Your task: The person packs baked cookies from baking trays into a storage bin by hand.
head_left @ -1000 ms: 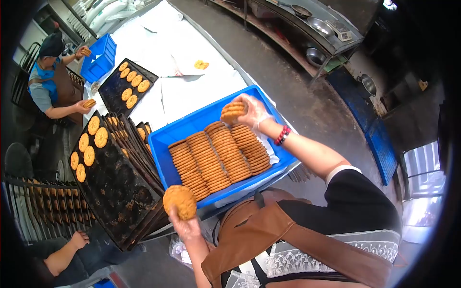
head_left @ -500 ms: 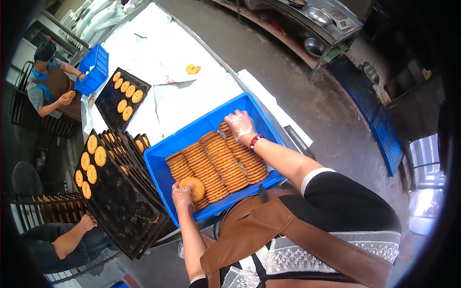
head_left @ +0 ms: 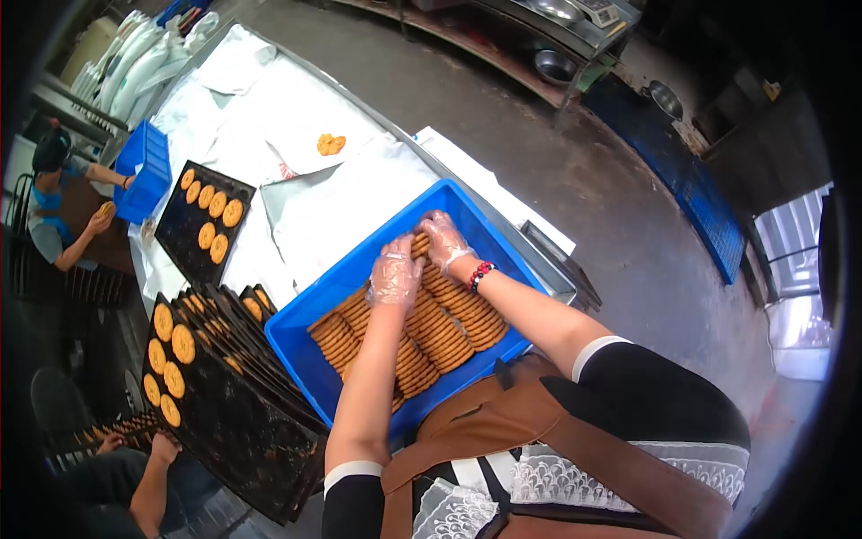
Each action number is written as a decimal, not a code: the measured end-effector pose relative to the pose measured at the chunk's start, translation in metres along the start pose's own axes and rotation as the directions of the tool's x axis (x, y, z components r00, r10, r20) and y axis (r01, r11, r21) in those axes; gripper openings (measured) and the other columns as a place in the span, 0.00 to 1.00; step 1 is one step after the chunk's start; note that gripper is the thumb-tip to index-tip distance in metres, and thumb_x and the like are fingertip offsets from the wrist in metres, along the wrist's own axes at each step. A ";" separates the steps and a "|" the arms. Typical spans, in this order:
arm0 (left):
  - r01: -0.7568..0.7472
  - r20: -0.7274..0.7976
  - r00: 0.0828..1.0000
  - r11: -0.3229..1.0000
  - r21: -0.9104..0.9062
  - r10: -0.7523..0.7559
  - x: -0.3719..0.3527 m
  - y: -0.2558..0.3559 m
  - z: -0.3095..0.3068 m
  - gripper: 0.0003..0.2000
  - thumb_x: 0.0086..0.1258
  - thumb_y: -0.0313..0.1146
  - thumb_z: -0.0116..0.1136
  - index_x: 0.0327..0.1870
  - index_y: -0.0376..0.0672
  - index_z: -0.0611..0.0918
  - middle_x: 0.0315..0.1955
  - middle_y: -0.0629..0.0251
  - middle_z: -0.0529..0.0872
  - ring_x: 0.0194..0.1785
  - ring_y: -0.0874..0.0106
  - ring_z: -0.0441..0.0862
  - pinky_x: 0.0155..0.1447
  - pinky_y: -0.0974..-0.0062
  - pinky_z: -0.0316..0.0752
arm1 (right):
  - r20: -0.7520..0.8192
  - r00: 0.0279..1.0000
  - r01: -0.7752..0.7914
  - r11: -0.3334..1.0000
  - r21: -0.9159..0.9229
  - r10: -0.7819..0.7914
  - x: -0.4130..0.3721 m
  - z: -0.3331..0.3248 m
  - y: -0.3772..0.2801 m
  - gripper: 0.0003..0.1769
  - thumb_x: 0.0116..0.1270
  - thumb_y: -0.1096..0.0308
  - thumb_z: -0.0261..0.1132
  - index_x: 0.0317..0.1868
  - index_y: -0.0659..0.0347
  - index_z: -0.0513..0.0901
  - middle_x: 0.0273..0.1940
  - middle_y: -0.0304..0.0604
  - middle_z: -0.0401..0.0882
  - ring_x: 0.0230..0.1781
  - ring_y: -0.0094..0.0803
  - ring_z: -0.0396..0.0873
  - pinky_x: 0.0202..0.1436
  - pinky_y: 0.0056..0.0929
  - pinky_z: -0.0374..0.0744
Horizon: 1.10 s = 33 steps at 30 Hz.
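Note:
A blue plastic crate (head_left: 302,388) in front of me holds rows of round golden cookies (head_left: 437,331) stacked on edge. Both my hands wear clear plastic gloves and meet at the far end of the rows. My left hand (head_left: 396,272) is curled against the end cookies, its fingertips partly hidden. My right hand (head_left: 444,241), with a red and black bead bracelet (head_left: 480,274) at the wrist, closes over the end of the neighbouring row. A few cookies show between the two hands.
Left of the crate, dark baking trays (head_left: 242,431) lean in a stack with cookies on them. A flat tray (head_left: 202,235) of cookies and broken cookie pieces (head_left: 330,144) lie on the white-covered table (head_left: 337,211). A co-worker (head_left: 67,202) handles another blue crate (head_left: 144,171); another person's arm (head_left: 151,485) is lower left.
My left hand has moved from the crate's near left corner, where it held a cookie, to the far end beside my right hand. The view has shifted slightly.

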<state>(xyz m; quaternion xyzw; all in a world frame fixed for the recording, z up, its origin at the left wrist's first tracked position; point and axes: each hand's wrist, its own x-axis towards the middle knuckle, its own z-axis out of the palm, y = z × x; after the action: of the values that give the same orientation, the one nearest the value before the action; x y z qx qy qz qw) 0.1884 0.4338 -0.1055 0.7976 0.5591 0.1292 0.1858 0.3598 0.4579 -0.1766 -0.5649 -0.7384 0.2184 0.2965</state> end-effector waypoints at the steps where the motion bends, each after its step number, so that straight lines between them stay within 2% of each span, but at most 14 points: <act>1: 0.073 0.041 0.997 0.997 -0.014 -0.072 0.008 0.003 0.003 0.25 0.77 0.40 0.73 0.73 0.45 0.83 0.70 0.52 0.87 0.72 0.50 0.83 0.75 0.53 0.79 | -0.085 0.993 -0.074 0.994 0.085 0.081 -0.003 0.003 -0.002 0.23 0.67 0.82 0.70 0.62 0.59 0.86 0.69 0.57 0.78 0.70 0.59 0.77 0.77 0.49 0.77; 2: 0.064 0.057 0.996 0.998 -0.017 -0.063 0.012 0.004 0.005 0.25 0.77 0.40 0.73 0.73 0.45 0.83 0.70 0.52 0.87 0.72 0.50 0.83 0.75 0.53 0.79 | -0.163 0.972 -0.139 0.975 0.175 0.168 -0.007 0.004 -0.004 0.27 0.65 0.81 0.72 0.66 0.60 0.83 0.71 0.58 0.76 0.69 0.60 0.77 0.78 0.49 0.77; 3: 0.120 0.075 0.990 0.993 -0.012 -0.118 0.016 0.004 0.006 0.24 0.78 0.41 0.72 0.71 0.45 0.84 0.68 0.52 0.88 0.70 0.51 0.84 0.73 0.53 0.80 | -0.124 0.955 -0.245 0.952 0.181 0.269 -0.011 0.009 0.001 0.43 0.62 0.78 0.77 0.79 0.60 0.73 0.76 0.63 0.71 0.73 0.63 0.76 0.80 0.49 0.76; 4: 0.176 0.091 0.980 0.984 -0.005 -0.175 0.019 0.004 0.006 0.22 0.79 0.43 0.71 0.70 0.46 0.86 0.67 0.52 0.88 0.69 0.51 0.85 0.72 0.53 0.81 | -0.127 0.951 -0.259 0.949 0.182 0.283 -0.014 0.015 0.004 0.43 0.62 0.78 0.77 0.79 0.60 0.73 0.76 0.63 0.71 0.73 0.63 0.76 0.80 0.49 0.76; 6: 0.100 0.021 0.995 0.993 0.067 -0.102 0.019 -0.002 0.016 0.20 0.81 0.47 0.69 0.66 0.47 0.88 0.63 0.54 0.91 0.65 0.52 0.88 0.67 0.53 0.84 | -0.043 0.826 -0.512 0.780 0.360 0.561 -0.017 0.023 0.006 0.53 0.58 0.75 0.77 0.85 0.61 0.65 0.74 0.66 0.74 0.77 0.65 0.74 0.83 0.47 0.74; 7: 0.074 0.012 0.997 0.992 0.103 -0.076 0.020 -0.001 0.016 0.20 0.80 0.46 0.69 0.66 0.46 0.88 0.61 0.54 0.92 0.63 0.51 0.88 0.66 0.53 0.84 | 0.025 0.818 -0.538 0.750 0.385 0.575 -0.017 0.021 0.009 0.58 0.58 0.72 0.77 0.88 0.63 0.59 0.78 0.70 0.72 0.81 0.64 0.71 0.85 0.44 0.72; 12: -0.048 -0.038 0.998 0.973 0.224 0.058 0.027 0.000 0.021 0.20 0.81 0.45 0.68 0.67 0.45 0.87 0.53 0.53 0.93 0.55 0.52 0.91 0.58 0.53 0.87 | 0.181 0.813 -0.571 0.699 0.431 0.553 -0.014 0.013 0.019 0.62 0.58 0.63 0.79 0.89 0.68 0.56 0.82 0.72 0.68 0.85 0.61 0.68 0.88 0.42 0.69; 17: -0.106 -0.027 0.992 0.930 0.353 0.123 0.029 0.001 0.018 0.24 0.74 0.34 0.71 0.71 0.44 0.83 0.48 0.53 0.92 0.50 0.56 0.94 0.51 0.56 0.89 | 0.292 0.830 -0.558 0.700 0.446 0.476 -0.014 0.000 0.022 0.63 0.61 0.57 0.78 0.90 0.69 0.55 0.85 0.70 0.66 0.87 0.57 0.65 0.89 0.40 0.66; 19: -0.103 -0.014 0.993 0.926 0.364 0.116 0.030 0.001 0.016 0.24 0.73 0.31 0.71 0.70 0.44 0.83 0.48 0.54 0.92 0.50 0.55 0.94 0.51 0.57 0.89 | 0.475 0.743 -0.669 0.549 0.501 0.472 -0.010 -0.022 0.007 0.64 0.61 0.53 0.81 0.90 0.68 0.56 0.85 0.66 0.66 0.87 0.56 0.65 0.90 0.41 0.66; 23: -0.092 0.031 0.996 0.933 0.348 0.086 0.029 0.002 0.012 0.21 0.72 0.30 0.70 0.66 0.44 0.85 0.51 0.54 0.92 0.49 0.54 0.94 0.51 0.56 0.89 | 0.485 0.788 -0.610 0.588 0.532 0.379 -0.014 -0.007 0.020 0.69 0.57 0.48 0.86 0.90 0.67 0.58 0.86 0.64 0.65 0.88 0.54 0.64 0.90 0.42 0.65; 25: -0.099 -0.005 0.994 0.934 0.344 0.107 0.029 -0.003 0.017 0.20 0.72 0.31 0.71 0.65 0.44 0.85 0.51 0.54 0.92 0.49 0.54 0.94 0.51 0.56 0.89 | 0.370 0.800 -0.594 0.708 0.383 0.471 -0.014 0.004 0.023 0.74 0.52 0.45 0.90 0.91 0.64 0.57 0.84 0.63 0.69 0.86 0.54 0.67 0.88 0.44 0.68; 30: -0.171 -0.102 0.972 0.936 0.307 0.211 0.025 0.007 0.014 0.15 0.76 0.39 0.70 0.58 0.43 0.86 0.49 0.54 0.92 0.48 0.53 0.93 0.53 0.55 0.89 | 0.387 0.800 -0.599 0.591 0.540 0.458 -0.021 0.018 0.036 0.74 0.51 0.41 0.90 0.91 0.59 0.59 0.85 0.61 0.68 0.87 0.55 0.66 0.88 0.46 0.68; 32: -0.006 -0.026 1.000 0.935 0.353 0.016 0.028 0.017 0.014 0.13 0.81 0.44 0.67 0.53 0.43 0.87 0.46 0.54 0.92 0.48 0.52 0.93 0.54 0.54 0.88 | 0.387 0.803 -0.595 0.583 0.553 0.453 -0.019 0.017 0.037 0.74 0.50 0.40 0.90 0.91 0.58 0.59 0.86 0.61 0.68 0.87 0.55 0.66 0.88 0.46 0.68; 33: -0.009 -0.027 0.999 0.935 0.353 0.019 0.032 0.020 0.013 0.13 0.81 0.44 0.67 0.53 0.43 0.87 0.46 0.54 0.92 0.48 0.52 0.93 0.54 0.54 0.88 | 0.395 0.804 -0.594 0.564 0.574 0.445 -0.018 0.016 0.036 0.74 0.51 0.40 0.90 0.92 0.57 0.59 0.85 0.61 0.68 0.87 0.55 0.66 0.88 0.46 0.68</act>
<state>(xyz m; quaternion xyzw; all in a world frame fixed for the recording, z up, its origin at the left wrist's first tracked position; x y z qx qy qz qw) 0.2216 0.4554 -0.1078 0.8200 0.5702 0.0399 0.0303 0.3770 0.4499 -0.2155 -0.5850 -0.4329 0.6046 0.3238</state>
